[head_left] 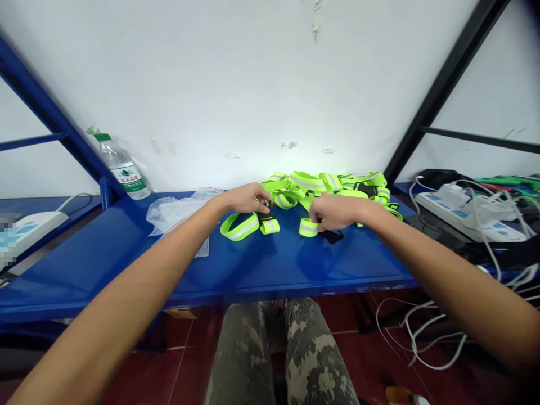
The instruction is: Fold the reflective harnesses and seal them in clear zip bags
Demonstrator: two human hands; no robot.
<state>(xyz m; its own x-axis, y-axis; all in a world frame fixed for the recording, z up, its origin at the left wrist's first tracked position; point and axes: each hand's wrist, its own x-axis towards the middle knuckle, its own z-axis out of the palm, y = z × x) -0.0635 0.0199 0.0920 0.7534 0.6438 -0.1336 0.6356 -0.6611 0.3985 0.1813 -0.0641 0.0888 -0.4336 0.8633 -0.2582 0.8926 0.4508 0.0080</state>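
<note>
My left hand is closed on a yellow-green reflective strap with a grey stripe; its black buckle shows under the fingers, and part of the strap curls on the table. In my right hand, the fingers are pinched on another reflective strap, which loops out to the left. A black end piece pokes out below that hand. Right behind both hands lies a tangled pile of the same straps, some with black buckles.
A blue table stands against a white wall. Clear plastic bags lie left of my left hand, with a water bottle behind them. Power strips and white cables sit at the right; another power strip is at the left.
</note>
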